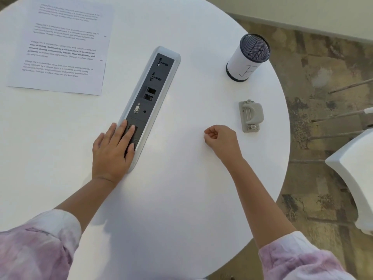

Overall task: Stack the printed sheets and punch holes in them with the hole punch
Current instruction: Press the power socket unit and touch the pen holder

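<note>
Printed sheets [60, 47] lie stacked at the far left of the round white table [181, 199], their upper left corner close to the table's rim and two small punched holes showing along their right edge. Well apart from them, the grey hole punch [250, 116] sits near the table's right rim, with a paper-wrapped mesh pen cup [248, 57] beyond it. A long socket panel [149, 98] runs slantwise between paper and punch. The left hand [113, 150] rests flat, fingers straight, on the panel's near end. The right hand [221, 139] is curled into a loose fist holding nothing, just left of the punch. Bare tabletop spreads between the forearms. A white chair [355, 178] stands off the right rim.
</note>
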